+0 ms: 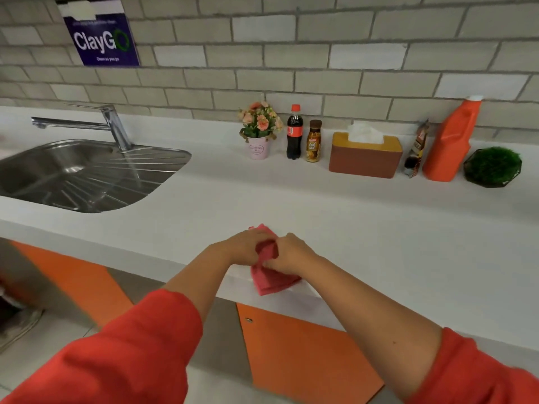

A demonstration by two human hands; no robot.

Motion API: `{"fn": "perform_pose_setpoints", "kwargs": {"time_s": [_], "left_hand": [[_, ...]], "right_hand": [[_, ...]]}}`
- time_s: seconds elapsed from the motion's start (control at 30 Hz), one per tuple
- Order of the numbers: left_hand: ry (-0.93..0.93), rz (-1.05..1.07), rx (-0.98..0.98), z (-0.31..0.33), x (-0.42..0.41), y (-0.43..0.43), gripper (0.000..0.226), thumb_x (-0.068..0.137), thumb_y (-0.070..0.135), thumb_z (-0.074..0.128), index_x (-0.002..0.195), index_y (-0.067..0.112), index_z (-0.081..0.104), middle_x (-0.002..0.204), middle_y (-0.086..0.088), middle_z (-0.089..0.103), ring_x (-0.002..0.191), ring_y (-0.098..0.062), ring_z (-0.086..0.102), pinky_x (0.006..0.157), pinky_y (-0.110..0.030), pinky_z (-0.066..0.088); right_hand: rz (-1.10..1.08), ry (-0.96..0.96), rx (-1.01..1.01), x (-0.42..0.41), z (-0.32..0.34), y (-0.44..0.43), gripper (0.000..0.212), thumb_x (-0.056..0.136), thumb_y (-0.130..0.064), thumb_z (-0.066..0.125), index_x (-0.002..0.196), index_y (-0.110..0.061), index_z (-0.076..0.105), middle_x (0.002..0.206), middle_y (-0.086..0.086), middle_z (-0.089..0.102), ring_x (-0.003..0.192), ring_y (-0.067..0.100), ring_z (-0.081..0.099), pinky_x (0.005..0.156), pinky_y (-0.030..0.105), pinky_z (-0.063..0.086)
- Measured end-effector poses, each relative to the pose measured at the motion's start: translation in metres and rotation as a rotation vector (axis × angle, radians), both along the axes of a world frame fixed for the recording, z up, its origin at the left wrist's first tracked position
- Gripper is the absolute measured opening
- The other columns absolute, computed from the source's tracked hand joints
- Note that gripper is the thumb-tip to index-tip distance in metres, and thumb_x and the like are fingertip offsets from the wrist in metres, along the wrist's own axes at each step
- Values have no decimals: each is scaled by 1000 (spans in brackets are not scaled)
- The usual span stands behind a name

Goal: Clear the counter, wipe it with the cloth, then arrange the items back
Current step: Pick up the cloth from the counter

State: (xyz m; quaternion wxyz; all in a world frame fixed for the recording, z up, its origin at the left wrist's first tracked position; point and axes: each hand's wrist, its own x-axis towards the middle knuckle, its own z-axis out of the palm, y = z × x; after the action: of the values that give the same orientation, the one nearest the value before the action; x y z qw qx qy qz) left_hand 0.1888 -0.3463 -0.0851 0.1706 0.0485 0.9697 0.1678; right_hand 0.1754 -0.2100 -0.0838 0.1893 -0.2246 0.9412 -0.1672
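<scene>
Left hand (248,246) and right hand (291,255) both grip the pink cloth (274,282), fingers curled into its bunched upper part. The cloth lies at the front edge of the white counter (350,228). Cola bottle (294,132), tissue box (364,158) and orange jug (449,144) stand along the back wall

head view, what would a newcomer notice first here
The left hand and right hand grip a pink cloth at the counter's front edge. Against the back wall, the orange jug stands out near the right end of a row of items. A steel sink sits far left.
</scene>
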Motion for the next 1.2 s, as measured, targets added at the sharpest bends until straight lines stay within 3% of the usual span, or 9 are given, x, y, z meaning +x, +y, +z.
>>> {"fn": "perform_pose_setpoints", "kwargs": {"time_s": [0.1, 0.3, 0.47, 0.7, 0.83, 0.97, 1.2], "left_hand": [[41, -64, -67, -8, -1, -16, 67, 83, 10, 56, 142, 32, 34, 145, 1, 36, 126, -23, 40, 102, -39, 39], [158, -104, -156, -16, 2, -33, 58, 88, 16, 51, 141, 35, 34, 139, -1, 37, 126, -24, 36, 100, -40, 31], [246, -76, -79, -20, 3, -57, 42, 91, 14, 45, 130, 27, 48, 115, -7, 44, 110, -26, 42, 86, -35, 33], [292, 52, -13, -21, 1, -124, 39, 91, 10, 45, 127, 24, 54, 106, -10, 47, 105, -27, 43, 86, -41, 44], [336, 169, -56, -13, 3, -176, 42, 88, 8, 45, 125, 26, 57, 103, -11, 49, 102, -29, 45, 84, -42, 46], [372, 283, -90, -7, 15, -231, 41, 89, 10, 44, 125, 26, 57, 106, -11, 49, 103, -30, 44, 87, -43, 45], [393, 332, -207, 0, 36, -326, 42, 89, 13, 45, 127, 29, 55, 112, -7, 52, 105, -29, 44, 91, -44, 43]], "right_hand": [[-66, 15, 142, 7, 3, -21, 66, 82, -48, 61, 137, -18, 40, 129, 11, 42, 119, 33, 46, 96, 37, 45], [-141, 117, 246, 17, 1, -45, 53, 85, -42, 58, 130, -17, 45, 123, 10, 44, 113, 30, 47, 85, 30, 43], [-199, 137, 87, 12, -10, -63, 43, 86, -34, 58, 123, -15, 47, 119, 13, 50, 105, 29, 55, 72, 29, 39], [-86, 104, -74, -14, -10, -125, 25, 84, -29, 62, 101, -12, 52, 106, 10, 61, 83, 20, 48, 67, 28, 37], [11, 88, -176, -21, -6, -178, 29, 82, -26, 63, 104, -10, 54, 105, 11, 61, 84, 22, 52, 67, 29, 38], [125, 124, -214, -22, 1, -235, 29, 82, -23, 60, 107, -8, 55, 106, 13, 59, 97, 29, 57, 69, 29, 37], [231, 206, -223, -13, 3, -328, 32, 86, -30, 57, 113, -12, 56, 109, 13, 53, 99, 30, 56, 72, 33, 42]]}}
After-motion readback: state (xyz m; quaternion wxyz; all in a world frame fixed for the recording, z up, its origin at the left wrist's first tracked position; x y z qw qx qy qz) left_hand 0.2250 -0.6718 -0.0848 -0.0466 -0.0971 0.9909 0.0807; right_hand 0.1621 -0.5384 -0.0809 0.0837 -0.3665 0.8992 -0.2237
